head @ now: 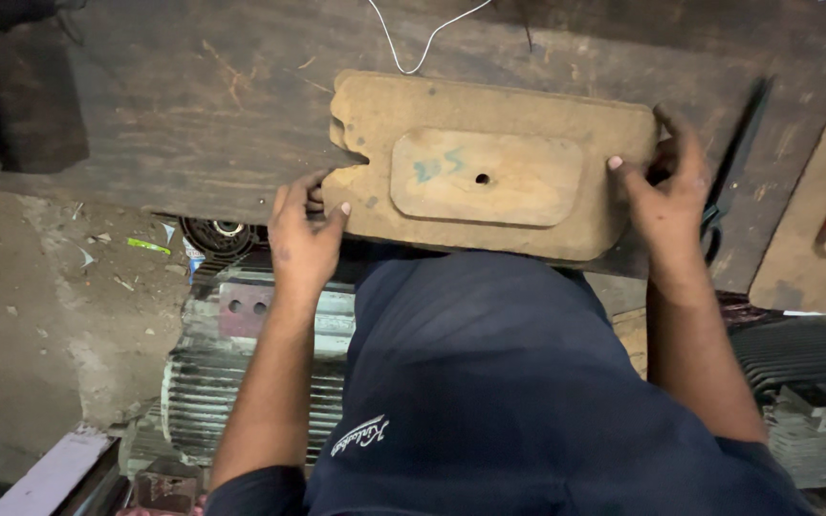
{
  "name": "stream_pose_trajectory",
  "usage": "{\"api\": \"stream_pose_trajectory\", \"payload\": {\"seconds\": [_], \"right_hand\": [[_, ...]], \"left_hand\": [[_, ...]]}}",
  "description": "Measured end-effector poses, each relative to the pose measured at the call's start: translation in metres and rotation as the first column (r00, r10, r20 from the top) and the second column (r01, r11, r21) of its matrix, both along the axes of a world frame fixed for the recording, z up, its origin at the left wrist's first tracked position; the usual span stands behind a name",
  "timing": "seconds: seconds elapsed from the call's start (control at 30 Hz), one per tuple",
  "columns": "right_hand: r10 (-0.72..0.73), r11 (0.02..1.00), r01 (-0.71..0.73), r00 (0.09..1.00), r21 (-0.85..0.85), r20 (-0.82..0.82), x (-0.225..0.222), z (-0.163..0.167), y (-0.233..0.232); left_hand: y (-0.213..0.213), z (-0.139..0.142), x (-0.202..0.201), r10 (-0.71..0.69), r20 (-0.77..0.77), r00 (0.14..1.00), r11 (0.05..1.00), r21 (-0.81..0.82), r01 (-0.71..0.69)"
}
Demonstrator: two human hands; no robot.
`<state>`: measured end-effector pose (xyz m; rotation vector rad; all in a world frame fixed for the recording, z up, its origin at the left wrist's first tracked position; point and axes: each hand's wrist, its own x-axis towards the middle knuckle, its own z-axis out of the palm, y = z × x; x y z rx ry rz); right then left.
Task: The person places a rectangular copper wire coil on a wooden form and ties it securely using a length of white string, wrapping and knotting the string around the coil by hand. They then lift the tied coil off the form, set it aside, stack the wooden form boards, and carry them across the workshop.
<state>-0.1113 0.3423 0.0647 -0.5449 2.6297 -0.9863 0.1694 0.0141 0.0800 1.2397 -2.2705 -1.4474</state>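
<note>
A tan wooden board (489, 124) with rounded corners lies flat on the dark workbench (193, 105). A smaller raised oblong block (485, 177) with a small centre hole sits on top of it. My left hand (303, 234) grips the board's left near edge, thumb on top. At the right end, my right hand (666, 186) holds the board, fingers wrapped round the far corner. The board's left edge has a notched, chipped cut-out (344, 139).
A ribbed grey electric motor (241, 373) lies on the floor below the bench on the left. Another finned motor housing (810, 382) sits at right. A white wire (413, 48) trails over the bench top. A tan panel (824, 220) leans at far right. Dusty concrete floor (40, 315).
</note>
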Motion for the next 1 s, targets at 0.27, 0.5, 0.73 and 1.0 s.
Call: {"api": "stream_pose_trajectory", "payload": {"seconds": [0.27,0.5,0.73,1.0], "right_hand": [[0.029,0.997,-0.029,1.0,-0.071,0.009,0.002,0.0,0.003],[0.015,0.999,-0.013,0.999,-0.04,0.053,0.001,0.002,0.002],[0.074,0.997,-0.075,0.997,-0.021,-0.03,0.002,0.019,0.006],[0.132,0.99,-0.138,0.934,0.004,-0.333,0.008,0.136,0.021]], "left_hand": [[0.001,-0.002,-0.001,-0.005,0.01,1.0,1.0,-0.015,0.005],[0.001,-0.011,0.003,0.0,0.024,1.0,1.0,0.009,0.0],[-0.005,0.013,-0.01,-0.088,0.086,0.992,0.976,-0.194,0.103],[0.054,0.022,-0.18,-0.637,0.024,0.77,0.655,-0.509,0.558]]}}
